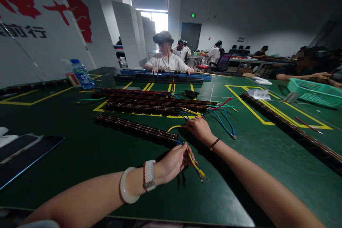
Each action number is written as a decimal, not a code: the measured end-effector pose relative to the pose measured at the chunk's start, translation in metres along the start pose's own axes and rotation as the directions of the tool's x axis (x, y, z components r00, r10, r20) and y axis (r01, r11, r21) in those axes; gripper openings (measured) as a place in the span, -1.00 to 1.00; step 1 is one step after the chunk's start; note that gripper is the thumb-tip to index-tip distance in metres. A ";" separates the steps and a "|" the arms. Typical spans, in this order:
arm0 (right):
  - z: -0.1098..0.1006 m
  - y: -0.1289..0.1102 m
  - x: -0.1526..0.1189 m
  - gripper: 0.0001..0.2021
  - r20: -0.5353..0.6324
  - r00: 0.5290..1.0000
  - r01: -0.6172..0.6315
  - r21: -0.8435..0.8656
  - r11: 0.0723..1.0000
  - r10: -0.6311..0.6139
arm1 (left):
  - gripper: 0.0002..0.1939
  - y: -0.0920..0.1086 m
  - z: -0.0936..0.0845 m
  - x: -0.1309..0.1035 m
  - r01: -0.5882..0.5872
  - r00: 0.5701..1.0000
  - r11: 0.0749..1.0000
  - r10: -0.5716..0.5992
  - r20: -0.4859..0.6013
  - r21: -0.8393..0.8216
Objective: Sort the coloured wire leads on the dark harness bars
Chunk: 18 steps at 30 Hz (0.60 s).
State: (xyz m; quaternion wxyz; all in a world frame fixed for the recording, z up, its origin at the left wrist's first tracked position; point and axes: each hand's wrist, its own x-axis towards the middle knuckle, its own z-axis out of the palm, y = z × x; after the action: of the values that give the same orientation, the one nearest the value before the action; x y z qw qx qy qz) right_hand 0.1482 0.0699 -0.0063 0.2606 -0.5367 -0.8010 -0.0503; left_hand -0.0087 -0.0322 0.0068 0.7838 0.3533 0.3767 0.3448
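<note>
My left hand [175,162] is closed around a yellow wire [192,162] and a blue wire, whose metal lugs hang out to the lower right. These wires run from the near end of a long dark bar assembly [136,128] with copper-coloured strips. Just beyond, my right hand [199,129] is pinched at the end of another yellow wire [175,127], which curves up from the same bar; the fingertips are partly hidden. Behind it lie more long bars [144,105] with yellow wires at their right end. Blue wires [223,123] with lugs rest right of my right hand.
Another long bar [291,124] crosses the green table on the right, near a green basket [315,92] and a short red wire [307,124]. A water bottle [82,74] stands far left, a dark tablet [24,155] near left. Across the table a person [168,58] handles blue bars.
</note>
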 end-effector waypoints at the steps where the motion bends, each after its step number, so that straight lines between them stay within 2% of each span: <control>1: 0.003 0.000 -0.001 -0.70 -0.001 1.000 0.022 -0.024 0.999 -0.022 | -0.79 0.000 0.000 0.000 0.000 1.000 1.000 0.000 0.005 -0.003; 5: 0.002 0.003 -0.009 -0.73 -0.028 0.994 0.103 -0.035 0.994 -0.104 | -0.79 -0.001 -0.002 0.002 0.003 1.000 1.000 -0.003 0.017 -0.013; 9: -0.018 0.001 -0.026 -0.70 -0.084 0.978 0.202 0.131 0.971 -0.192 | -0.78 -0.002 -0.005 0.005 0.012 1.000 1.000 -0.012 0.026 -0.019; 14: -0.051 -0.006 -0.063 -0.72 -0.020 0.988 0.152 0.366 0.918 -0.156 | -0.81 -0.001 -0.006 0.009 0.021 0.998 0.999 -0.019 0.064 -0.035; 16: -0.059 -0.008 -0.079 -0.75 -0.018 0.966 0.246 0.354 0.902 -0.257 | -0.84 0.000 -0.006 0.011 0.018 0.998 0.998 -0.014 0.069 -0.054; 18: -0.062 -0.010 -0.092 -0.75 -0.022 0.917 0.391 0.249 0.886 -0.398 | -0.85 0.001 -0.006 0.013 0.028 0.996 0.998 -0.024 0.081 -0.051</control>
State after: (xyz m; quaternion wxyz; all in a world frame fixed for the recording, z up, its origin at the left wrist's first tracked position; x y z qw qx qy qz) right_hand 0.1882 -0.0331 0.0053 0.2979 -0.3265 -0.8970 0.0065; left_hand -0.0076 -0.0195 0.0009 0.8117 0.3415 0.3406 0.3295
